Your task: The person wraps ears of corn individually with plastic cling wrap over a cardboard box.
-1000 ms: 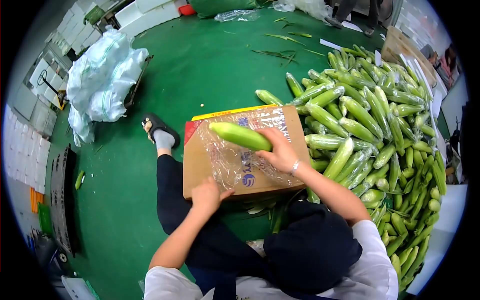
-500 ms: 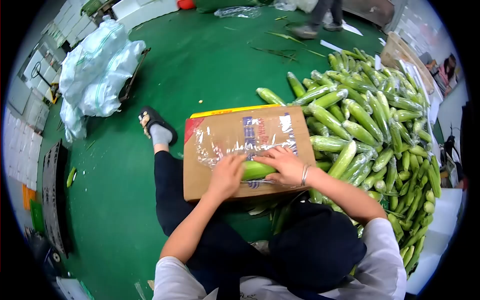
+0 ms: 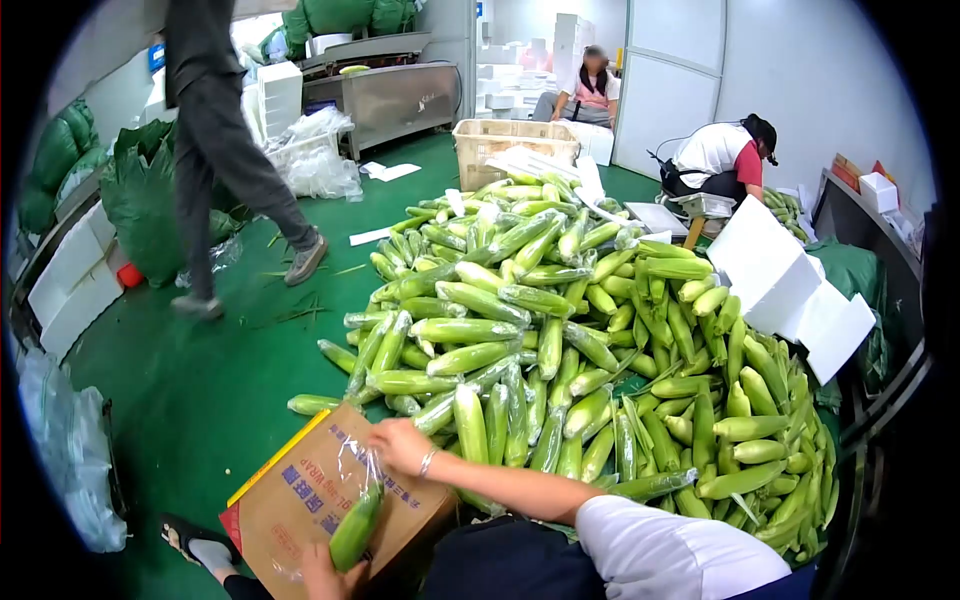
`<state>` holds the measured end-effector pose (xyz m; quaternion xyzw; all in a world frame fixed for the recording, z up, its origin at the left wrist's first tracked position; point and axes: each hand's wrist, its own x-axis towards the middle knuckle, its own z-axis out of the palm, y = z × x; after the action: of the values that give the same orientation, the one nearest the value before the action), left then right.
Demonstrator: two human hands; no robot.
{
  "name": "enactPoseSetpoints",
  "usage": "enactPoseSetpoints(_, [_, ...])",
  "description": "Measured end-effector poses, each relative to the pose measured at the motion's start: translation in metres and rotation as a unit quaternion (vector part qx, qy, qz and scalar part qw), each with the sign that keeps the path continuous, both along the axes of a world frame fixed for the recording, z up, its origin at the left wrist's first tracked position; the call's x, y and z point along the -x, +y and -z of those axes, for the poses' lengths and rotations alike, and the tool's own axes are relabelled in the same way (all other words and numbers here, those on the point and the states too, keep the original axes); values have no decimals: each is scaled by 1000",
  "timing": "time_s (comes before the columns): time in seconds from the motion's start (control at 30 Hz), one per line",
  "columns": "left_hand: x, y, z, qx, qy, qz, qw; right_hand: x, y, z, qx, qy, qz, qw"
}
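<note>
An ear of corn (image 3: 357,530) in its green husk lies slanted over a cardboard box (image 3: 268,500) with printed lettering. Clear plastic wrap (image 3: 366,466) stretches from the corn's upper end. My left hand (image 3: 330,574), partly cut off by the bottom edge, is closed around the lower end of the corn. Just above the corn, my right hand (image 3: 400,447), with a bracelet at the wrist, pinches the plastic wrap. A big pile of corn (image 3: 520,330), many ears wrapped in film, spreads beside the box.
A beige crate (image 3: 515,142) and white foam boards (image 3: 790,290) border the pile. One person (image 3: 235,150) walks at left; another (image 3: 715,160) bends over corn at right, and a third (image 3: 590,92) sits behind. Green sacks (image 3: 145,205) stand at left.
My view has swung right and up, toward the pile. The corn was flat under both hands; now it is tilted, with my right hand at its upper end pulling the wrap.
</note>
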<state>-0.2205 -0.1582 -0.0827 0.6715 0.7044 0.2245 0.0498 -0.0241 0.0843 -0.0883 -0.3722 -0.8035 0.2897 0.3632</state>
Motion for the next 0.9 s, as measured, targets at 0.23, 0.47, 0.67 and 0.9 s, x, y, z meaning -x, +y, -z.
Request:
enactPoseSetpoints(0.23, [-54,-44,-17,192,-82,-97,973,18,-107,27,12,-170,-198,965])
enactPoseSetpoints(0.47, [-55,-56,-15,31,-108,-125,986,8,-136,43,-114,-21,-264,957])
enactPoseSetpoints(0.67, [-38,-42,-2,-106,39,-105,988,78,-74,9,-114,-151,-96,977])
enactPoseSetpoints(0.9, [14,5,4,75,38,-85,993,163,-57,34,132,-305,-583,742])
